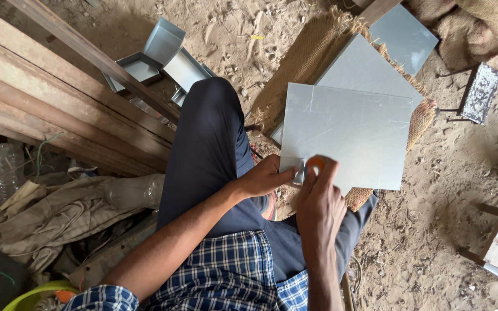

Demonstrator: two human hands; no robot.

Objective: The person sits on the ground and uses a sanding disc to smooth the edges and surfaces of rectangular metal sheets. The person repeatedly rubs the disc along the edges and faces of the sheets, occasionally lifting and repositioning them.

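Left hand (263, 177) grips the near left corner of a square sheet of scratched grey metal (350, 135), thumb and fingers pinched over its edge. Right hand (320, 198) closed round a small tool with an orange handle (315, 163), pressed against the same near edge, just beside the left hand's fingertips. What kind of tool it is cannot be told; only the orange loop and a bit of grey metal show past the fingers.

The sheet extends away from both hands, roughly flat, overlapping a second grey metal sheet (364, 72) beyond it. Both lie over a strip of brown burlap matting (306, 55) on sandy ground (433, 230).

A third grey sheet (404, 34) lies further out, beyond the right hand.

Beyond the left hand, past the dark-trousered knee (208, 144): folded grey metal trays (165, 55), stacked loosely.

Left of the left hand: long rusty steel beams (47, 98); nearer, crumpled tan cloth (53, 213) and a clear plastic bottle (4, 167).

Right of the right hand, well apart: a small speckled metal stand (479, 92).
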